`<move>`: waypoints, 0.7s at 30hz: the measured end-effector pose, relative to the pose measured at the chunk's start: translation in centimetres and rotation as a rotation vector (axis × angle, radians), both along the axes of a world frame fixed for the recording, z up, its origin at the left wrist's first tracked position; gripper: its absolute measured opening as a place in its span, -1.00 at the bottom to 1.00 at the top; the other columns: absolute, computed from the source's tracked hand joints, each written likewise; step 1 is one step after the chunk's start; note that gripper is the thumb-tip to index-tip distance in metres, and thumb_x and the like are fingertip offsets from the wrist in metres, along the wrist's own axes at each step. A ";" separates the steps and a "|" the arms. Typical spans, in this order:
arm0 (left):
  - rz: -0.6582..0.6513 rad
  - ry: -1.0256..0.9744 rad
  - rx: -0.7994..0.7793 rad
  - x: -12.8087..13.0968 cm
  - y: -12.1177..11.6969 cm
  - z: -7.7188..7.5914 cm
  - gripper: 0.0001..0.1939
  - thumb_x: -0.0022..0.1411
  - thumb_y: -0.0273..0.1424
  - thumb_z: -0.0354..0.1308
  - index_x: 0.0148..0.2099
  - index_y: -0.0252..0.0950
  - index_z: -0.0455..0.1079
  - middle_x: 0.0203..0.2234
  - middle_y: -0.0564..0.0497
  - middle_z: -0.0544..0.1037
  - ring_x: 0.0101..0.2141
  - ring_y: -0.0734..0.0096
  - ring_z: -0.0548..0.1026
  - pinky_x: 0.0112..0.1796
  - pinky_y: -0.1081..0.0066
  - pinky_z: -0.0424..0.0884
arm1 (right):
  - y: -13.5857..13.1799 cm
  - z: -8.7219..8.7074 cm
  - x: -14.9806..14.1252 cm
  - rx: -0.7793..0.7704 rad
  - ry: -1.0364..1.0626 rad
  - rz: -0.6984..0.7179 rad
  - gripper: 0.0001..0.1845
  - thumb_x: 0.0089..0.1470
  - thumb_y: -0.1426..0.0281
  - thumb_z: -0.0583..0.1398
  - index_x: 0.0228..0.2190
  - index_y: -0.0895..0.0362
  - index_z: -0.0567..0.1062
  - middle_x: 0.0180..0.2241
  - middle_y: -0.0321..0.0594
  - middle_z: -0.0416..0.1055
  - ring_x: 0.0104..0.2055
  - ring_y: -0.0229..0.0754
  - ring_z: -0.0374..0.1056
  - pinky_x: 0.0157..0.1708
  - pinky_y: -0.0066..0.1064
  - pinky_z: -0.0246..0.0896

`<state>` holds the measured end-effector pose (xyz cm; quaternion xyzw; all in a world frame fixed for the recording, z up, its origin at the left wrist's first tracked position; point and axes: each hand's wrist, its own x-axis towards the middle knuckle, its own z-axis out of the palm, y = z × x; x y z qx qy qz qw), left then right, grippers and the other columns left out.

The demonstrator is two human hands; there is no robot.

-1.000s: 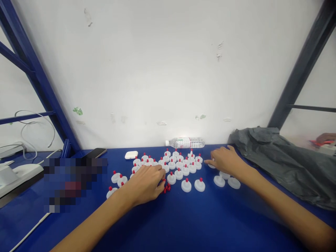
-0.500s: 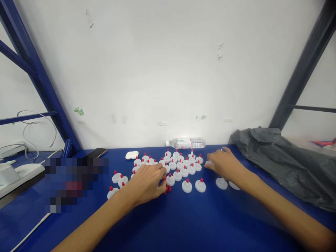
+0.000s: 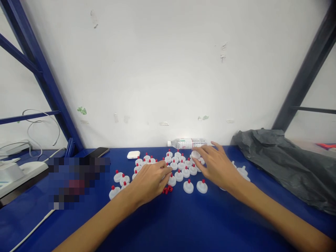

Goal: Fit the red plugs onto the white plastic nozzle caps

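Several white caps with red tips (image 3: 181, 168) stand in a cluster on the blue table (image 3: 168, 224). My left hand (image 3: 151, 180) rests curled over the cluster's near left side, its fingertips pinched; what they hold is too small to make out. A small pile of loose red tips (image 3: 167, 190) lies just under it. My right hand (image 3: 216, 167) hovers over the cluster's right side and pinches a plain white cap (image 3: 195, 154) between thumb and forefinger. A few more plain white caps (image 3: 242, 171) lie to the right of that wrist.
A clear water bottle (image 3: 187, 143) lies against the wall behind the caps. A phone (image 3: 97, 152) and a white earbud case (image 3: 133, 154) sit at the back left. A grey plastic bag (image 3: 286, 161) covers the right side. Blue frame posts and white cables stand at the left.
My right hand picked up a plain white cap from the right and carried it left and up over the cluster. My left hand stayed over the red tips, shifting slightly right.
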<state>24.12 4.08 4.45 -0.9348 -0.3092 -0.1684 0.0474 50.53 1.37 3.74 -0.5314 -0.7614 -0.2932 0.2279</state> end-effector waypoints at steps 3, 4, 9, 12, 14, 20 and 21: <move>0.019 -0.065 0.004 0.1 -0.3 0.1 -0.69 0.44 -0.43 -0.08 -0.14 -0.27 0.51 -0.25 -0.05 0.47 -0.34 0.34 0.49 -0.35 0.35 0.35 | -0.3 0.0 -0.7 0.027 -0.007 0.085 -0.66 0.34 0.32 0.09 0.05 0.20 0.44 -0.14 -0.07 0.52 -0.09 -0.02 0.46 0.24 0.07 0.04; 0.028 -0.088 0.006 0.1 -0.4 0.1 -0.69 0.44 -0.43 -0.08 -0.13 -0.27 0.51 -0.24 -0.05 0.45 -0.36 0.35 0.48 -0.36 0.36 0.35 | -0.4 0.0 -0.8 0.032 -0.008 0.114 -0.66 0.34 0.32 0.09 0.04 0.21 0.45 -0.15 -0.07 0.51 -0.09 -0.02 0.46 0.23 0.07 0.05; 0.029 -0.182 0.023 0.2 -0.7 0.3 -0.68 0.44 -0.45 -0.12 -0.06 -0.29 0.48 -0.17 -0.08 0.39 -0.41 0.43 0.41 -0.38 0.36 0.37 | -1.1 0.2 -1.4 0.053 -0.003 0.242 -0.63 0.34 0.34 0.09 0.10 0.21 0.41 -0.13 -0.05 0.49 -0.08 -0.03 0.43 0.17 0.04 0.14; -0.005 -0.217 0.015 0.2 -0.7 0.2 -0.68 0.45 -0.46 -0.13 0.01 -0.30 0.45 -0.13 -0.09 0.39 -0.40 0.44 0.43 -0.34 0.36 0.42 | -1.3 0.2 -1.7 0.058 -0.002 0.259 -0.61 0.34 0.33 0.10 0.12 0.20 0.40 -0.13 -0.02 0.48 -0.06 0.01 0.41 0.09 -0.01 0.21; -0.029 -0.245 0.012 0.3 -0.6 0.1 -0.68 0.45 -0.47 -0.12 0.05 -0.29 0.44 -0.12 -0.09 0.41 -0.39 0.44 0.45 -0.35 0.36 0.43 | -1.4 0.2 -1.8 0.058 -0.006 0.262 -0.59 0.33 0.32 0.11 0.14 0.22 0.39 -0.12 -0.01 0.48 -0.06 0.02 0.40 0.06 -0.01 0.23; -0.183 -0.468 0.079 0.5 -0.1 -0.7 -0.76 0.43 -0.51 0.03 0.03 -0.26 0.47 -0.14 -0.05 0.56 -0.22 0.39 0.55 -0.23 0.41 0.48 | -1.4 0.2 -2.1 0.051 -0.013 0.338 -0.67 0.31 0.36 0.14 0.06 0.18 0.43 -0.14 -0.06 0.48 -0.08 -0.03 0.38 0.06 -0.05 0.20; -0.217 -0.505 0.092 0.5 -0.1 -0.7 -0.79 0.42 -0.51 0.07 0.01 -0.27 0.48 -0.16 -0.05 0.58 -0.19 0.38 0.55 -0.18 0.40 0.48 | -1.5 0.3 -2.1 0.048 -0.010 0.354 -0.68 0.31 0.36 0.15 0.06 0.18 0.44 -0.16 -0.07 0.47 -0.10 -0.04 0.38 0.04 -0.07 0.21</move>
